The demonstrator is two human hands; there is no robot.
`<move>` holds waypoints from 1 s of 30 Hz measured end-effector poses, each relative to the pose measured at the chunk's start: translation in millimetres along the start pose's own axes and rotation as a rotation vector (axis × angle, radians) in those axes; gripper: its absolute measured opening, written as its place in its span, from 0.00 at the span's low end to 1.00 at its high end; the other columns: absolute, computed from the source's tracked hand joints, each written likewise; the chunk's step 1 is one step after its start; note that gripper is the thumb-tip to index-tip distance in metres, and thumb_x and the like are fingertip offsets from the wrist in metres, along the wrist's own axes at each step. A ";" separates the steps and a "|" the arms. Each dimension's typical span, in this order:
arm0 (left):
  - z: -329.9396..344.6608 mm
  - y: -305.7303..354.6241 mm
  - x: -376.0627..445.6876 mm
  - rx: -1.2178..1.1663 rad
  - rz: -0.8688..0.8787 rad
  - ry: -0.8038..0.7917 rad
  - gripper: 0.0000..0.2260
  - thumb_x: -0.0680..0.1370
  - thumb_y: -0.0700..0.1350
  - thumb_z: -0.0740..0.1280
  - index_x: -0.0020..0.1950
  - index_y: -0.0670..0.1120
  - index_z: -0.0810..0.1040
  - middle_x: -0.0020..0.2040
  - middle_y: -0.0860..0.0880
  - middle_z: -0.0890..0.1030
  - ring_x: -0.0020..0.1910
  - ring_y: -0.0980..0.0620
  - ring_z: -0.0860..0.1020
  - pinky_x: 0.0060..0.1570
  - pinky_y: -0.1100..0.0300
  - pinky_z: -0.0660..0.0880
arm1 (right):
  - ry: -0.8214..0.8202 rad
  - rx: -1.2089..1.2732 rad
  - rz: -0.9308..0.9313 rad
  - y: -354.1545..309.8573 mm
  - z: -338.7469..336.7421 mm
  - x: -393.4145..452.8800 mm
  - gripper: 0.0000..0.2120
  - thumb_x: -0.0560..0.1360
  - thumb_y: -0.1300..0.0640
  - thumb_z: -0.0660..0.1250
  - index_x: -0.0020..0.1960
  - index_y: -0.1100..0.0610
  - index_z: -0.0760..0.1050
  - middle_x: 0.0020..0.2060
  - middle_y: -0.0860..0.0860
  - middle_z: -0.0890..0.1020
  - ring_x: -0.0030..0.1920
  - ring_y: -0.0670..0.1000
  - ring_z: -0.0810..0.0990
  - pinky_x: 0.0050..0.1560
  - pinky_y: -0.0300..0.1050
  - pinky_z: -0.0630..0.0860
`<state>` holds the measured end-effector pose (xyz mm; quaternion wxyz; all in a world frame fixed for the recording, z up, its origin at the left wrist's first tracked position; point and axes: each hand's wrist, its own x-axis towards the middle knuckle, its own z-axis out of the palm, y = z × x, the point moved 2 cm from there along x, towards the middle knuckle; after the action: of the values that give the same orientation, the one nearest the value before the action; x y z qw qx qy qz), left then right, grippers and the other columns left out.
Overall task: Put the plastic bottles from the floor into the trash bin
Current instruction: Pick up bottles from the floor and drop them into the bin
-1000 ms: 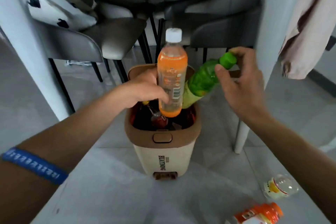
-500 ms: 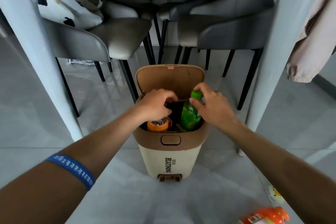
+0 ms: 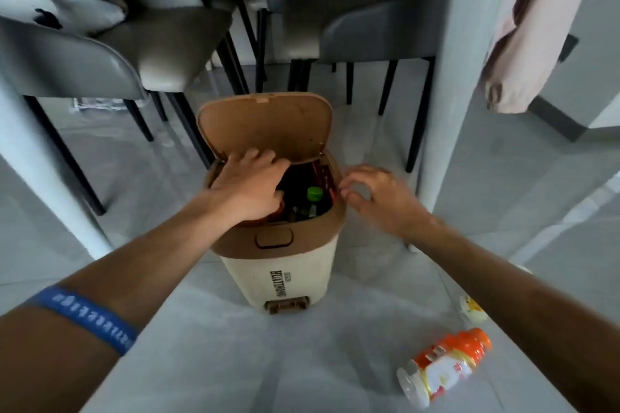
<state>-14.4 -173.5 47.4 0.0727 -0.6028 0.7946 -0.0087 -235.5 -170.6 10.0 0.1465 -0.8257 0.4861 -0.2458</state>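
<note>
We see the cream plastic trash bin with a brown rim (image 3: pixel 303 245) standing on the grey tiled floor (image 3: pixel 208 345), its brown hinged lid (image 3: pixel 265 124) raised upright at the back. Inside the opening stands a green plastic bottle with a green cap (image 3: pixel 314 193), cap uppermost; the bin's interior is dark and the rest of its contents cannot be made out.

Our left hand (image 3: pixel 250 186) reaches into the left half of the opening, fingers curled downward. Whether it grips anything we cannot tell (its underside is hidden). Our right hand (image 3: pixel 375 196) hovers just beside the right rim, outside the bin, fingers loosely curled and holding nothing.

An orange plastic bottle with a white label (image 3: pixel 443 367) lies on its side on the floor, well to the right of the bin. A small clear item with a yellow print (image 3: pixel 471 308) lies near it, partly hidden by the right forearm.
</note>
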 end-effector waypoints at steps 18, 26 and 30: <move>241.8 368.0 -23.1 -0.378 0.201 -0.454 0.33 0.74 0.54 0.68 0.75 0.48 0.59 0.66 0.42 0.74 0.63 0.39 0.73 0.61 0.47 0.67 | 0.112 -0.156 0.718 193.0 -9.9 -236.7 0.31 0.77 0.55 0.65 0.76 0.45 0.56 0.75 0.55 0.65 0.68 0.62 0.72 0.62 0.53 0.71; 195.6 326.9 -2.9 -0.573 0.138 -0.331 0.37 0.63 0.51 0.75 0.67 0.51 0.61 0.57 0.46 0.80 0.55 0.40 0.80 0.52 0.49 0.74 | 0.282 -0.034 0.585 183.8 -11.8 -215.3 0.21 0.77 0.51 0.67 0.66 0.48 0.64 0.55 0.56 0.82 0.51 0.60 0.82 0.48 0.48 0.75; 100.5 270.5 14.2 -0.649 0.240 -0.186 0.38 0.64 0.49 0.77 0.69 0.54 0.61 0.57 0.46 0.81 0.52 0.41 0.80 0.45 0.55 0.76 | 0.457 0.033 0.482 139.1 -48.5 -169.2 0.22 0.78 0.48 0.64 0.69 0.47 0.62 0.58 0.60 0.81 0.50 0.61 0.82 0.50 0.50 0.75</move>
<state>-264.2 -105.8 -81.0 -0.0502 -0.4952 0.8110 0.3075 -432.5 -90.0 -60.9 0.1008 -0.6080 0.6836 -0.3910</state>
